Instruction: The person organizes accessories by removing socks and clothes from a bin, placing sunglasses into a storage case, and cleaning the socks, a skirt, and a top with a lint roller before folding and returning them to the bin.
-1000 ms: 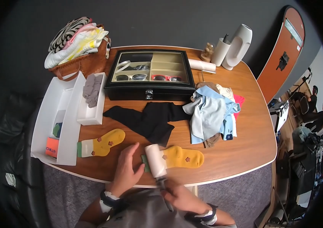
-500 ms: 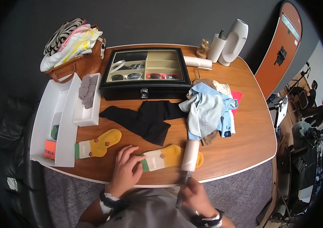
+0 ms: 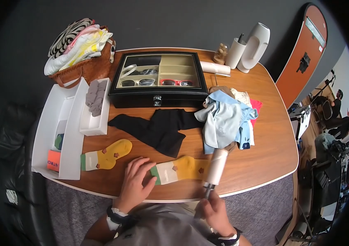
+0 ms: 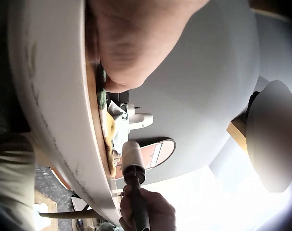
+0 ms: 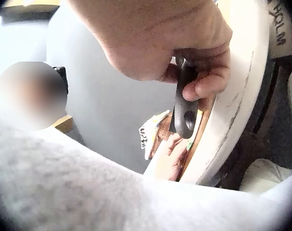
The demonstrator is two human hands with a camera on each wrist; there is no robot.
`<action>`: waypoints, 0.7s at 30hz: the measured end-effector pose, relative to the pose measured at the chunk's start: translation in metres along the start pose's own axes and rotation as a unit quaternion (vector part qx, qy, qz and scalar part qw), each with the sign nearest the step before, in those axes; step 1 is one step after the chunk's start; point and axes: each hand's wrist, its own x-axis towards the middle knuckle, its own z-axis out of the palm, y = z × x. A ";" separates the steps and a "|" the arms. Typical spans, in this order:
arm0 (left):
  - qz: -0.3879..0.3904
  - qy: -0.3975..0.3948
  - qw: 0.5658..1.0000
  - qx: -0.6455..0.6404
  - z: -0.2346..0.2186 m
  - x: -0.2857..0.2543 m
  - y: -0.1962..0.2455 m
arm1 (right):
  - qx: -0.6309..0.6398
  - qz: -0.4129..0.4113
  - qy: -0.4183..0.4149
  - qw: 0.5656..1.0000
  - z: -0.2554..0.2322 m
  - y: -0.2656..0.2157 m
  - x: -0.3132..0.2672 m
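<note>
My right hand [image 3: 215,214] grips the dark handle [image 5: 186,103] of a lint roller [image 3: 216,167], whose white cylinder is over the toe end of a yellow sock [image 3: 187,167]. In the left wrist view the roller [image 4: 132,155] looks tilted up, off the sock; contact cannot be told. My left hand [image 3: 134,182] has its fingers loosely bent, fingertips at the green cuff of that sock. A second yellow sock [image 3: 109,155] lies flat to the left. Black cloth [image 3: 158,128] lies behind both socks.
White boxes [image 3: 70,164] stand at the left, a bag of clothes [image 3: 85,71] behind them. A black glasses case [image 3: 135,99] is at the back. Light blue clothing [image 3: 223,119] is heaped right of centre; a white vase [image 3: 255,52] stands behind it.
The roller and my right hand have moved right along the sock from its cuff end to its toe end. My left fingers have come to the cuff. The sock lies uncovered along most of its length.
</note>
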 end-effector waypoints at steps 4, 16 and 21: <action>-0.011 0.002 1.000 -0.024 0.001 -0.002 -0.005 | -0.102 -0.075 -0.093 0.988 0.012 -0.012 0.010; -0.010 0.019 0.998 -0.063 0.001 -0.004 -0.004 | -0.148 -0.105 -0.242 0.953 0.045 -0.023 0.036; 0.016 -0.015 1.000 -0.006 -0.002 0.001 -0.002 | -0.131 -0.103 -0.161 0.973 0.038 -0.018 0.030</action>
